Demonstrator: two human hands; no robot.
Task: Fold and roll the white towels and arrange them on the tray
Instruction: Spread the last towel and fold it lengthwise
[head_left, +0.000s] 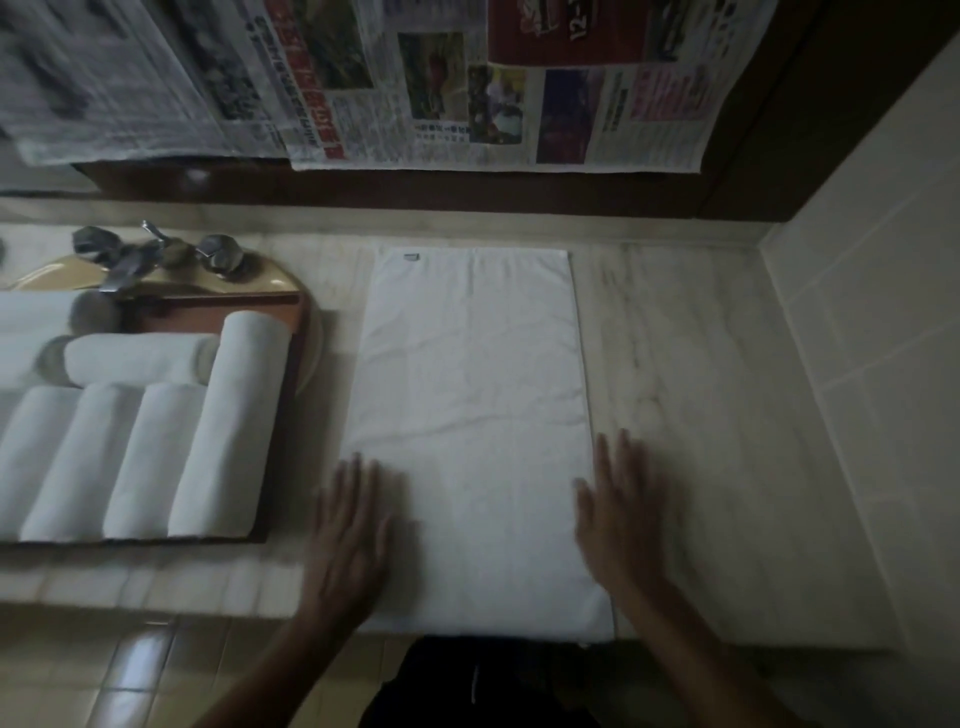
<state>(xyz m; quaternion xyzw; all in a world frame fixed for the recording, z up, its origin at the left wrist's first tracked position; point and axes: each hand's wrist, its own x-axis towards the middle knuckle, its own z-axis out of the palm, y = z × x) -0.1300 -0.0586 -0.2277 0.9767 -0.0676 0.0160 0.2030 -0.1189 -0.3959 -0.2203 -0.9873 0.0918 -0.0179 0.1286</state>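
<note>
A white towel (472, 426) lies folded into a long flat rectangle on the marble counter, a small grey tag at its far left corner. My left hand (350, 525) lies flat with straight fingers on the towel's near left edge. My right hand (621, 509) is flat with spread fingers at the towel's near right edge, partly on the counter. Both hands are blurred. To the left, a brown wooden tray (283, 415) holds several rolled white towels (156, 457), most side by side and one across the back.
A beige sink with a chrome tap (140, 254) sits behind the tray at the far left. Newspaper sheets (467, 98) hang over the dark wall behind the counter. A tiled wall (857, 364) bounds the counter on the right. The counter's front edge runs by my wrists.
</note>
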